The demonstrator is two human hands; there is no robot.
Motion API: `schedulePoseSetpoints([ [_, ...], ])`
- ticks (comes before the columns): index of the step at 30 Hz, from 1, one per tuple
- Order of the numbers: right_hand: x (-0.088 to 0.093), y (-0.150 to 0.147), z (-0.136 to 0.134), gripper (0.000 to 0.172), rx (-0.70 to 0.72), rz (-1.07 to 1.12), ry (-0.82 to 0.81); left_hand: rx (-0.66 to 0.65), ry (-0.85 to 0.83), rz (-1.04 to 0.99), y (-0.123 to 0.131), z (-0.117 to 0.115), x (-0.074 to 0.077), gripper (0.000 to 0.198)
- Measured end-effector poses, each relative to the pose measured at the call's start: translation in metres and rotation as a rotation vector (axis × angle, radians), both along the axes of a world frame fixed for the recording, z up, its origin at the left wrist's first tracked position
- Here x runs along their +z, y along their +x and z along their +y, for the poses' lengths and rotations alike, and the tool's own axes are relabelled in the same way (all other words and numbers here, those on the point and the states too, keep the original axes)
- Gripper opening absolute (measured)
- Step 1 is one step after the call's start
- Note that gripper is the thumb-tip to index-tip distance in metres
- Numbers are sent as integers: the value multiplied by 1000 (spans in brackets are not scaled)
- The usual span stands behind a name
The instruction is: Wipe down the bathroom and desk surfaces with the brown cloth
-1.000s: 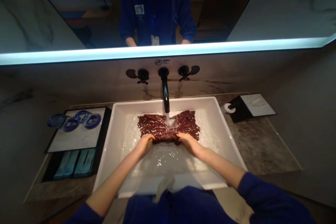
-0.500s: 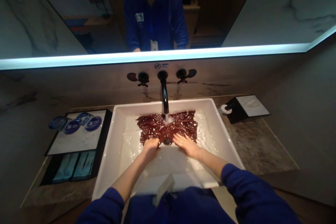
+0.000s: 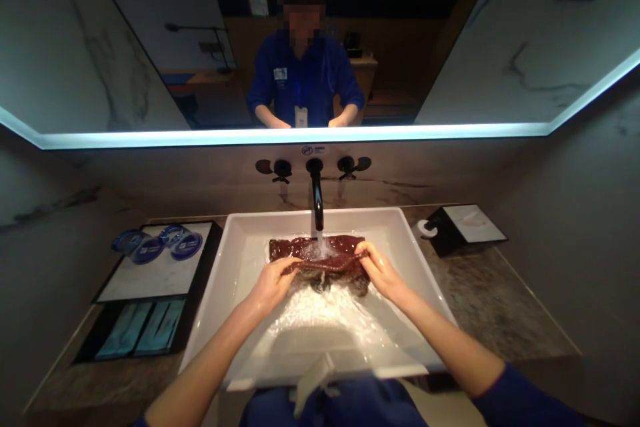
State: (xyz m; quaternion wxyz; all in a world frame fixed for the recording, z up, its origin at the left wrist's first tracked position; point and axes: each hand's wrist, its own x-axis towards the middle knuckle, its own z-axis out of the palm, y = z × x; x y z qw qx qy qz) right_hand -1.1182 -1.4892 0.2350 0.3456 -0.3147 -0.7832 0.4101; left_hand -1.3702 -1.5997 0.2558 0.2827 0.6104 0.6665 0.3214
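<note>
A wet dark-red cloth (image 3: pixel 320 255) lies in the white sink (image 3: pixel 215 293), its near edge lifted out of the water. My left hand (image 3: pixel 274 281) pinches the left end of that edge between thumb and fingers. At the right end, my right hand (image 3: pixel 379 268) is closed on the same edge. Water runs from the black faucet (image 3: pixel 317 193) onto the middle of the cloth. Below the raised edge, the cloth's underside and the dark drain (image 3: pixel 321 285) show through the water.
Left of the sink stands a black tray unit (image 3: pixel 150 267) with two blue-lidded glasses and packets below. A black box with a white top (image 3: pixel 475 223) and a white roll (image 3: pixel 427 228) sit right. Two black tap handles (image 3: pixel 283 169) flank the faucet. A lit mirror (image 3: pixel 305 90) reflects a person in blue.
Both hands have gone from resting at the spread cloth's near edge to gripping and lifting that edge toward the faucet. The view has tilted up, showing more of the mirror.
</note>
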Motion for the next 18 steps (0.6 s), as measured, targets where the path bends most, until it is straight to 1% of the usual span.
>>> schedulePoseSetpoints([
  [3,74,-3,-2,12,55,106,86,-16,175,-18,16,11,63,36],
  [5,118,-7,-6,9,129,154,166,-52,311,-38,30,18,99,37],
  [6,135,-11,-9,8,161,178,206,-85,364,-64,37,22,113,36],
  [7,149,-15,-10,9,177,206,247,-124,397,-102,44,25,124,37],
  [8,158,-20,-10,12,176,238,290,-166,408,-144,50,29,130,38],
  [9,161,-26,-9,14,158,270,331,-201,401,-177,55,33,132,42],
  [10,159,-32,-6,15,125,297,362,-217,388,-193,59,37,129,49],
  [11,150,-39,-3,16,88,315,376,-211,371,-189,61,41,121,57],
  [12,136,-45,0,16,50,322,365,-191,348,-168,62,45,107,63],
  [13,117,-51,3,16,16,309,323,-165,314,-140,62,48,90,63],
  [14,94,-57,4,16,-13,276,251,-135,266,-114,60,51,69,57],
  [16,42,-62,3,17,-42,167,66,-91,116,-127,54,56,24,39],
  [17,16,-62,1,24,-43,114,-13,-60,47,-160,51,57,2,35],
  [18,-9,-60,-3,37,-38,62,-78,-33,5,-174,47,58,-17,31],
])
